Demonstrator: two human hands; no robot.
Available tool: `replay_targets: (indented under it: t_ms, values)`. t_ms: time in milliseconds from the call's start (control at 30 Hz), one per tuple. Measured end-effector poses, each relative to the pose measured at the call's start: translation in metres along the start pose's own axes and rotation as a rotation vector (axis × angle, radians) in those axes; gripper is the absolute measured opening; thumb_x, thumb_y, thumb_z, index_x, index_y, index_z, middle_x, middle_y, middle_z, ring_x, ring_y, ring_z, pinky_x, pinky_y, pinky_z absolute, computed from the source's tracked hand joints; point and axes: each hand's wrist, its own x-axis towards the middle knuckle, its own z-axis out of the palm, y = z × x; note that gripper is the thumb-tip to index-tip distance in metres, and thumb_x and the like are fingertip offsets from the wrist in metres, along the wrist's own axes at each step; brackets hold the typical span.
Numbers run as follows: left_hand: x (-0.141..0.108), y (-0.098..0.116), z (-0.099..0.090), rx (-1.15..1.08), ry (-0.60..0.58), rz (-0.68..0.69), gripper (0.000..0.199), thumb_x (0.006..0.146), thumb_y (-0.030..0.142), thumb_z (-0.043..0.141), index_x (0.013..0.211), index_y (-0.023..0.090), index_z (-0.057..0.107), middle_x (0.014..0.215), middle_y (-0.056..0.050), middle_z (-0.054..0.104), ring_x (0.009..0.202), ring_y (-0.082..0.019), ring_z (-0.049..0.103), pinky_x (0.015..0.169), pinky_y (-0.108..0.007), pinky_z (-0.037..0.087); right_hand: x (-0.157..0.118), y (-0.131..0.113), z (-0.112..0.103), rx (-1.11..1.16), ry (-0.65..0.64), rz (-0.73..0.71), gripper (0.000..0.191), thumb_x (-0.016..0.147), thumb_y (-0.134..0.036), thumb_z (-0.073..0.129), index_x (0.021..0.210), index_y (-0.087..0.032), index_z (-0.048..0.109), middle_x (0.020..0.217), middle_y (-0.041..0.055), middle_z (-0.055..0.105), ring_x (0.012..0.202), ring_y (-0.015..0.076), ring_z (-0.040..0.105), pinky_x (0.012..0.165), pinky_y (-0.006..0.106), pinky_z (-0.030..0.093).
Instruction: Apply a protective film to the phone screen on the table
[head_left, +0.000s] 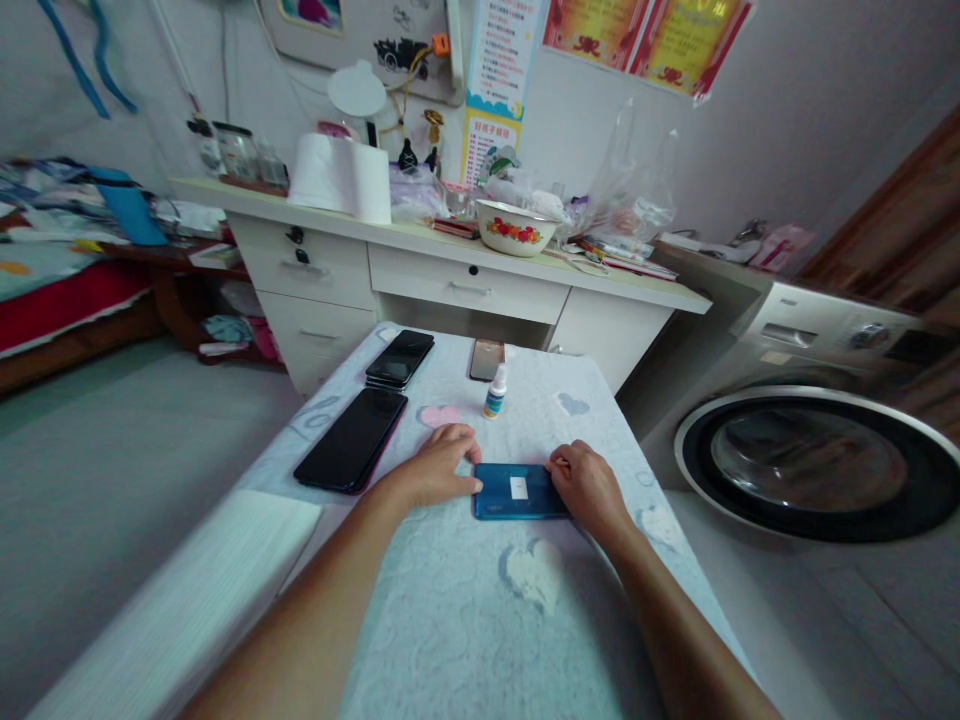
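A blue smartphone (536, 492) lies back up on the patterned cloth, with a small white label on its back. At its left end my left hand (442, 468) is curled, thumb and fingertips against the edge and corner. My right hand (589, 485) is closed over the other end, its bent fingers at the upper right corner; the fingertips are partly hidden. Just beyond the phone stands a small white spray bottle (495, 393) with a blue and orange label.
A large black phone (351, 440) lies to the left, with a stack of dark phones (401, 358) behind it. A phone case (487, 360) lies near the far edge of the cloth-covered table (465, 620). Beyond stand a white desk (450, 285) and, at right, a washing machine (817, 410).
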Motion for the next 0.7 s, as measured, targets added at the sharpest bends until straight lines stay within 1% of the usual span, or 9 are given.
replay_targets:
  t_ms: [200, 367, 500, 600, 700]
  values:
    - [0.0, -0.001, 0.0, -0.003, 0.005, -0.003, 0.027, 0.068, 0.029, 0.065, 0.093, 0.022, 0.058, 0.133, -0.006, 0.043, 0.136, -0.025, 0.028, 0.113, -0.039, 0.027, 0.003, -0.011, -0.001, -0.018, -0.054, -0.028, 0.017, 0.089, -0.024, 0.051, 0.09, -0.019, 0.067, 0.091, 0.005, 0.061, 0.084, 0.0149, 0.058, 0.074, 0.023, 0.037]
    - [0.0, -0.001, 0.0, -0.013, 0.015, 0.004, 0.026, 0.068, 0.03, 0.065, 0.092, 0.022, 0.058, 0.131, -0.006, 0.044, 0.134, -0.025, 0.03, 0.112, -0.039, 0.027, 0.004, -0.03, -0.002, -0.036, -0.103, -0.043, 0.017, 0.089, -0.024, 0.052, 0.092, -0.02, 0.068, 0.093, 0.0056, 0.062, 0.084, 0.0152, 0.059, 0.074, 0.023, 0.038]
    - [0.0, -0.001, -0.001, -0.013, 0.016, 0.002, 0.026, 0.068, 0.03, 0.065, 0.092, 0.023, 0.058, 0.13, -0.005, 0.044, 0.133, -0.025, 0.031, 0.112, -0.039, 0.029, 0.004, -0.044, -0.001, -0.039, -0.107, -0.08, 0.017, 0.09, -0.023, 0.051, 0.092, -0.02, 0.068, 0.093, 0.0058, 0.062, 0.084, 0.0153, 0.059, 0.073, 0.023, 0.038]
    - [0.001, -0.002, 0.0, -0.011, 0.022, 0.01, 0.026, 0.068, 0.03, 0.065, 0.092, 0.023, 0.058, 0.129, -0.005, 0.044, 0.133, -0.025, 0.032, 0.112, -0.039, 0.029, 0.005, -0.044, -0.002, -0.045, -0.121, -0.085, 0.017, 0.09, -0.024, 0.051, 0.092, -0.021, 0.068, 0.093, 0.0059, 0.062, 0.084, 0.0154, 0.059, 0.073, 0.023, 0.037]
    - [0.001, -0.002, -0.001, -0.017, 0.021, 0.013, 0.026, 0.068, 0.029, 0.065, 0.092, 0.023, 0.057, 0.128, -0.005, 0.045, 0.133, -0.025, 0.032, 0.112, -0.039, 0.028, 0.008, -0.037, -0.005, -0.051, -0.123, -0.053, 0.016, 0.088, -0.025, 0.053, 0.09, -0.021, 0.068, 0.092, 0.0059, 0.062, 0.085, 0.0161, 0.059, 0.074, 0.024, 0.037]
